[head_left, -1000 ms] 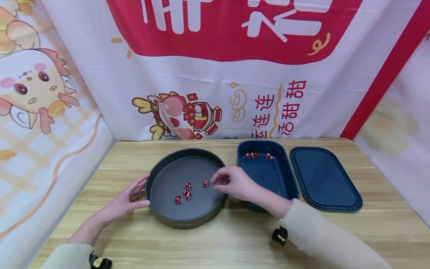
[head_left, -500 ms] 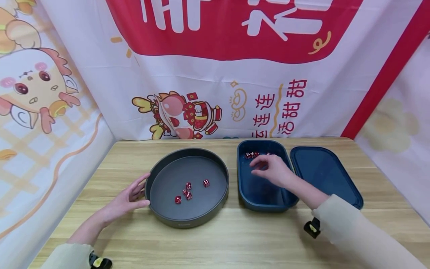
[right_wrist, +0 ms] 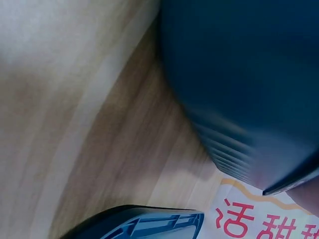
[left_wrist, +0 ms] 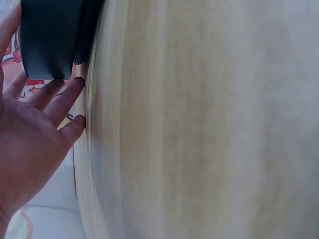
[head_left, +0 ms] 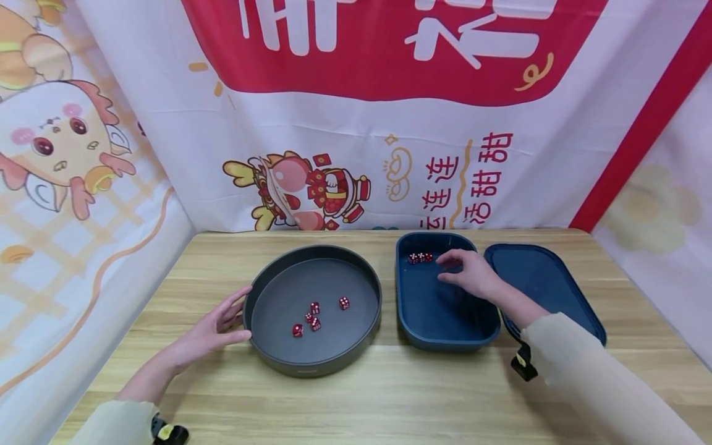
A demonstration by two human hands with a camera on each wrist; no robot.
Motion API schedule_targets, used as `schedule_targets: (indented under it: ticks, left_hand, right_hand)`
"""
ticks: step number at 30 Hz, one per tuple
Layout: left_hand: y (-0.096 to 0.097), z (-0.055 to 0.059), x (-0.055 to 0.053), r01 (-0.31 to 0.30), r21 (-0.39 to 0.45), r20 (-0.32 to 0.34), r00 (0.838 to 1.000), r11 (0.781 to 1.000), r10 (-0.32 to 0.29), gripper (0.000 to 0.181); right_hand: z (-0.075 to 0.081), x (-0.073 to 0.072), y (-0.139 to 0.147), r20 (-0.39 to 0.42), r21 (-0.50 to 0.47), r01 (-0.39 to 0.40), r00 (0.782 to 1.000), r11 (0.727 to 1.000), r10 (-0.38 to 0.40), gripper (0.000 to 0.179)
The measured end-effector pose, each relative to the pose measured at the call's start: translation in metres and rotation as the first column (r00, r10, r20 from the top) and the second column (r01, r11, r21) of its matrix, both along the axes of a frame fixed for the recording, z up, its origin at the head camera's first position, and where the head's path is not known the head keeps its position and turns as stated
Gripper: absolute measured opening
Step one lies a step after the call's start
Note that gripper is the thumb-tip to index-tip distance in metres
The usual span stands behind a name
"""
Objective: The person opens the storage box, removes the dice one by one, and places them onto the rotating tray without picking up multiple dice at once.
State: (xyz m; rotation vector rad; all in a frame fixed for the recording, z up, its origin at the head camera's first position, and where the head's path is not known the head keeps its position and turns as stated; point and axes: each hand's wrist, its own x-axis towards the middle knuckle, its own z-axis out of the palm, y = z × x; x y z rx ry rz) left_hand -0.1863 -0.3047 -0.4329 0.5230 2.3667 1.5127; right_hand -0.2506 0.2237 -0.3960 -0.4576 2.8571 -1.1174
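Dice (head_left: 421, 258) pickup, apparently: the right hand (head_left: 471, 274), grip parted, is poised over the box (head_left: 425, 309) (pan (head_left: 289, 290) touched by the spread left hand (head_left: 212, 325)); a fingertip pinch seems called for.

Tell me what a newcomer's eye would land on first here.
Probably the big red panel with white characters on the back cloth. Next, five red dice scattered in the round dark gray pan, with the left hand at its side. The right hand is over the neighboring blue container.
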Motion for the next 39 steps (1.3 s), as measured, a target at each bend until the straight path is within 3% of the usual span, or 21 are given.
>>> schedule_targets:
  ticks: [21, 39]
  left_hand:
    - [0.001, -0.001, 0.0, -0.003, 0.0, -0.006, 1.0, 1.0, 0.003, 0.082]
    - [-0.001, -0.003, -0.003, -0.004, -0.002, -0.02, 1.0, 1.0, 0.004, 0.083]
  right_hand:
    - [-0.004, -0.029, -0.006, 0.06, 0.126, 0.075, 0.995, 0.989, -0.083, 0.043]
    - [-0.015, -0.036, -0.008, 0.075, 0.174, 0.061, 0.994, 0.983, -0.075, 0.046]
